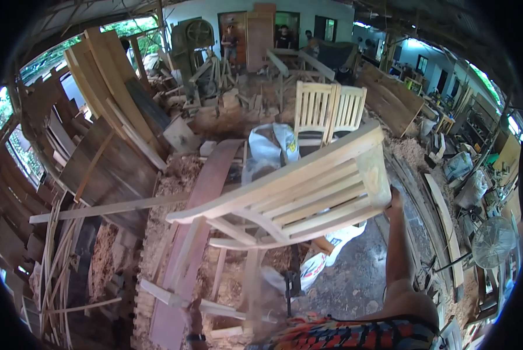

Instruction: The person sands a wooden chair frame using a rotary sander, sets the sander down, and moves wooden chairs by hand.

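A pale, unfinished wooden chair (325, 192) is tilted across the middle of the head view, its slatted back toward the right and its legs and rails toward the lower left. My right hand (395, 200) is closed on the top end of the back, its fingers partly hidden behind the wood. Low in the view, my left hand (195, 317) is at a light wooden rail of the chair's lower frame and appears wrapped around it. Blur softens the rails near that hand.
Two slatted chair backs (315, 108) stand behind. A white sack (273, 143) and a reddish plank (214, 169) lie near the chair. Boards (112, 76) lean at left; a fan (493, 242) stands at right. Wood shavings cover parts of the floor. Several people stand far back.
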The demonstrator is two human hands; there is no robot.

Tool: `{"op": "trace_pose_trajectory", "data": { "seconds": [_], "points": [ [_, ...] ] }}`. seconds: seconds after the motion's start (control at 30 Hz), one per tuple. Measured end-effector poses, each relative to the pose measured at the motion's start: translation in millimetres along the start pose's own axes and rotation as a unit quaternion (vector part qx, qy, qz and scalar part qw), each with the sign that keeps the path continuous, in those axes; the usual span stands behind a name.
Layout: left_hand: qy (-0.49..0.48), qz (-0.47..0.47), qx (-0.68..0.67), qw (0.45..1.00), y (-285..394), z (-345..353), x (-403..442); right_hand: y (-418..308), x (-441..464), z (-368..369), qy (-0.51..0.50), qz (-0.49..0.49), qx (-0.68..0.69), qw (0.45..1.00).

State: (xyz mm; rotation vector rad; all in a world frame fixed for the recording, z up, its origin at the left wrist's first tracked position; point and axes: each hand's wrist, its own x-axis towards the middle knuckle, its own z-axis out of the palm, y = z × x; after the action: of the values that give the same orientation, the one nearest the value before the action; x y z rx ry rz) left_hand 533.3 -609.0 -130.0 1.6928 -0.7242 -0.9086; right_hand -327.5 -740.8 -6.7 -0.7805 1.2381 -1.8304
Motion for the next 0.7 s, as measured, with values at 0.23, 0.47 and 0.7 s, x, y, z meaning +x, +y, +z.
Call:
{"op": "trace_pose_trajectory", "data": {
  "seconds": [0.23,0.47,0.7],
  "points": [
    [-0.044,-0.021,0.058,0.997,-67,-39,46,-23,-19,53,0.152,-0.017,-0.085,0.985],
    [0.019,-0.012,-0.017,1.0,-22,-35,36,-47,-17,85,0.203,-0.096,-0.32,0.92],
    [0.038,-0.027,-0.023,0.999,-14,-39,52,-122,-22,225,0.211,-0.051,-0.43,0.876]
  ]
}}
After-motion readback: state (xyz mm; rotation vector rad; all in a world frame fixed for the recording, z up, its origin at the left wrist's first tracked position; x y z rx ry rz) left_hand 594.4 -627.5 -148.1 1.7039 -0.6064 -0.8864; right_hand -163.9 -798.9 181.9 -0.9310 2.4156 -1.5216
